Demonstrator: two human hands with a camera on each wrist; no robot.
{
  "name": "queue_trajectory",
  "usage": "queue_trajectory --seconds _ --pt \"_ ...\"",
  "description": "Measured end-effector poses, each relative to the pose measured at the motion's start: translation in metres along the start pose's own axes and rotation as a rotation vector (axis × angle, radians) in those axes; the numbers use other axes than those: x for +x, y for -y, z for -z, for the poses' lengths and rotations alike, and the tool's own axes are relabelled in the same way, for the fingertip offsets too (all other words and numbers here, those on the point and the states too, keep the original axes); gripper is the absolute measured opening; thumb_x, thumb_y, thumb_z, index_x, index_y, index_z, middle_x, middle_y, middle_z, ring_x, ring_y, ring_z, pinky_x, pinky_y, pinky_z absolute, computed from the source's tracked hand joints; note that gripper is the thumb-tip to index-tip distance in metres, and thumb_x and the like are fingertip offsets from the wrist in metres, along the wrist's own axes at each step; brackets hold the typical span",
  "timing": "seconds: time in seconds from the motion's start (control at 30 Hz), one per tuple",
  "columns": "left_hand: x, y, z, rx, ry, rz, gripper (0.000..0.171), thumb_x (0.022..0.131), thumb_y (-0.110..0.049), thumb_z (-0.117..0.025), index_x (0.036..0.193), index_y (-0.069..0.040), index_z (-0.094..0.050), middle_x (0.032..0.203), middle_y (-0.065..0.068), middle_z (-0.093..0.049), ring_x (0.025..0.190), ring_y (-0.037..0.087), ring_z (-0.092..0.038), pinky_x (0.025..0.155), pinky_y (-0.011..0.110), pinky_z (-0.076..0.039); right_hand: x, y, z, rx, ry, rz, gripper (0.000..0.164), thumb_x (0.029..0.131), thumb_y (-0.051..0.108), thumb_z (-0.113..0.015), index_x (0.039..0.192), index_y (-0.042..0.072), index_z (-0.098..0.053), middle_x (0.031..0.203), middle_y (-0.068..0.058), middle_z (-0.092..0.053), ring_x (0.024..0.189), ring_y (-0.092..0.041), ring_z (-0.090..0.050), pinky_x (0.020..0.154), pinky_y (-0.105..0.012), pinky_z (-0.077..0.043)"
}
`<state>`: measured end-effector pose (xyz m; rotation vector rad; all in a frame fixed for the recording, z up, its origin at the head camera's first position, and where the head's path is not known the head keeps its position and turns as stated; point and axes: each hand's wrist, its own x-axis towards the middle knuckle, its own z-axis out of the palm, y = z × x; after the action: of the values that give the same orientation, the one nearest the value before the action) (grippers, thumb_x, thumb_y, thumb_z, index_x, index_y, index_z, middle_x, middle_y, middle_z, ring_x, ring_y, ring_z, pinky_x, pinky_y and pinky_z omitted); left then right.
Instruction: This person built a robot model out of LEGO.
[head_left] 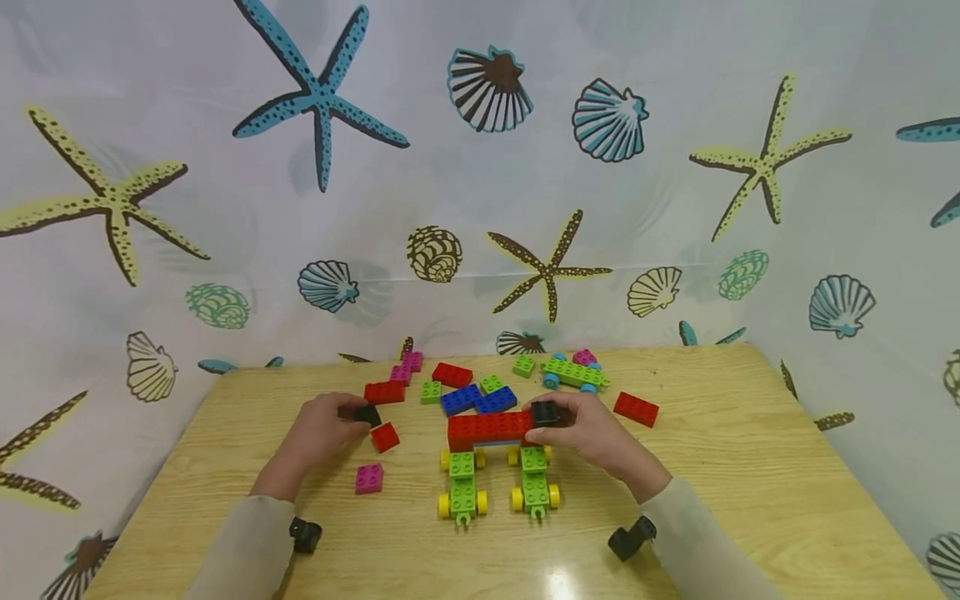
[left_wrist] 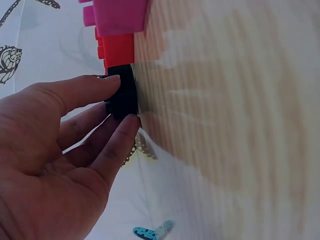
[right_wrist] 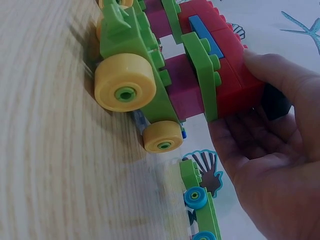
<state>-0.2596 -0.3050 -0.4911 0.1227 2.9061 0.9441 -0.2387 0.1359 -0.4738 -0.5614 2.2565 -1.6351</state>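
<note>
My left hand (head_left: 325,427) pinches a black toy brick (left_wrist: 124,92) between thumb and fingers, close to the table. Right beside that brick lies a small red brick (head_left: 386,437). My right hand (head_left: 585,427) grips the right end of a brick build, thumb against its red bricks (head_left: 487,428). Another black brick (head_left: 545,413) is at that end, partly hidden by the fingers. Below the red row are a blue piece (right_wrist: 205,35), purple bricks (right_wrist: 182,85) and two green wheeled bases (head_left: 462,487) with yellow wheels (right_wrist: 125,82) that stand on the table.
Blue bricks (head_left: 497,400), a red brick (head_left: 452,375) and small green bricks (head_left: 431,392) lie behind the build. A green base with blue wheels (head_left: 574,373) stands at the back right, near another red brick (head_left: 636,409). A pink brick (head_left: 369,478) lies front left.
</note>
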Motion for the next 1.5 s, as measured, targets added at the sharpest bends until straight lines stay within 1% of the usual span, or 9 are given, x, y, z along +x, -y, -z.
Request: queue_trajectory --seconds 0.3,0.37,0.5,0.77,0.93,1.07,1.2,1.37,1.5 --pt "0.001 -0.002 0.003 -0.009 0.009 0.001 0.045 0.104 -0.016 -0.078 0.143 0.006 -0.070 0.143 0.030 -0.071 0.126 0.045 -0.069 0.115 0.063 -0.057 -0.002 0.001 0.000 0.007 -0.010 -0.005 0.042 0.102 0.025 -0.085 0.140 0.012 -0.076 0.144 -0.018 -0.071 0.108 -0.023 -0.072 0.093 -0.032 -0.062" --pt "0.000 -0.003 0.004 -0.011 0.010 -0.001 0.046 0.104 -0.016 -0.078 0.142 0.007 -0.070 0.141 0.030 -0.072 0.125 0.045 -0.070 0.114 0.063 -0.058 -0.002 0.000 0.000 0.006 -0.008 -0.004 0.042 0.102 0.025 -0.086 0.141 0.011 -0.076 0.143 -0.018 -0.071 0.108 -0.023 -0.071 0.092 -0.032 -0.062" --pt "-0.007 -0.007 0.005 -0.054 -0.006 0.002 0.046 0.105 -0.019 -0.077 0.144 0.005 -0.069 0.143 0.029 -0.071 0.126 0.046 -0.070 0.113 0.063 -0.058 -0.001 0.000 0.000 0.007 -0.005 -0.006 0.042 0.102 0.024 -0.086 0.141 0.011 -0.075 0.143 -0.018 -0.072 0.109 -0.023 -0.071 0.091 -0.029 -0.061" --pt "-0.021 -0.029 0.004 -0.181 -0.031 -0.006 0.052 0.107 -0.029 -0.078 0.149 -0.001 -0.066 0.151 0.027 -0.067 0.137 0.049 -0.065 0.112 0.064 -0.058 -0.002 0.001 0.000 -0.001 -0.004 -0.006 0.042 0.103 0.024 -0.084 0.142 0.009 -0.074 0.145 -0.020 -0.070 0.112 -0.022 -0.072 0.093 -0.027 -0.062" --pt "-0.024 -0.042 -0.002 -0.218 -0.056 -0.027 0.050 0.107 -0.027 -0.078 0.151 -0.006 -0.068 0.149 0.023 -0.070 0.142 0.049 -0.063 0.116 0.064 -0.056 -0.002 0.000 -0.001 -0.004 -0.004 -0.004 0.044 0.104 0.025 -0.084 0.143 0.008 -0.074 0.146 -0.021 -0.070 0.113 -0.023 -0.071 0.094 -0.028 -0.062" --pt "-0.026 -0.054 -0.007 -0.283 -0.069 -0.047 0.050 0.107 -0.026 -0.079 0.153 -0.010 -0.068 0.149 0.020 -0.071 0.146 0.046 -0.062 0.119 0.060 -0.057 -0.002 -0.001 0.000 -0.008 -0.003 -0.004 0.044 0.104 0.025 -0.084 0.143 0.008 -0.073 0.145 -0.021 -0.070 0.112 -0.023 -0.071 0.094 -0.029 -0.062" --pt "-0.029 -0.067 -0.010 -0.359 -0.059 -0.056 0.050 0.106 -0.027 -0.080 0.152 -0.011 -0.069 0.149 0.017 -0.072 0.146 0.043 -0.063 0.117 0.054 -0.059 -0.002 -0.001 -0.001 -0.007 -0.007 -0.012 0.043 0.103 0.025 -0.085 0.142 0.010 -0.074 0.144 -0.018 -0.071 0.112 -0.023 -0.072 0.095 -0.029 -0.062" --pt "-0.035 -0.082 -0.010 -0.421 -0.045 -0.072 0.049 0.105 -0.024 -0.081 0.151 -0.010 -0.070 0.150 0.017 -0.072 0.148 0.044 -0.062 0.110 0.043 -0.064 -0.002 0.000 -0.001 -0.011 -0.010 -0.010 0.043 0.103 0.025 -0.085 0.142 0.011 -0.075 0.143 -0.018 -0.072 0.112 -0.024 -0.071 0.096 -0.032 -0.063" --pt "-0.038 -0.091 -0.014 -0.447 -0.030 -0.079 0.047 0.104 -0.023 -0.083 0.148 -0.010 -0.072 0.145 0.016 -0.075 0.145 0.043 -0.065 0.103 0.032 -0.065 -0.003 -0.001 -0.002 -0.015 -0.011 -0.005 0.043 0.103 0.024 -0.085 0.142 0.009 -0.074 0.144 -0.019 -0.071 0.112 -0.024 -0.071 0.095 -0.029 -0.062"
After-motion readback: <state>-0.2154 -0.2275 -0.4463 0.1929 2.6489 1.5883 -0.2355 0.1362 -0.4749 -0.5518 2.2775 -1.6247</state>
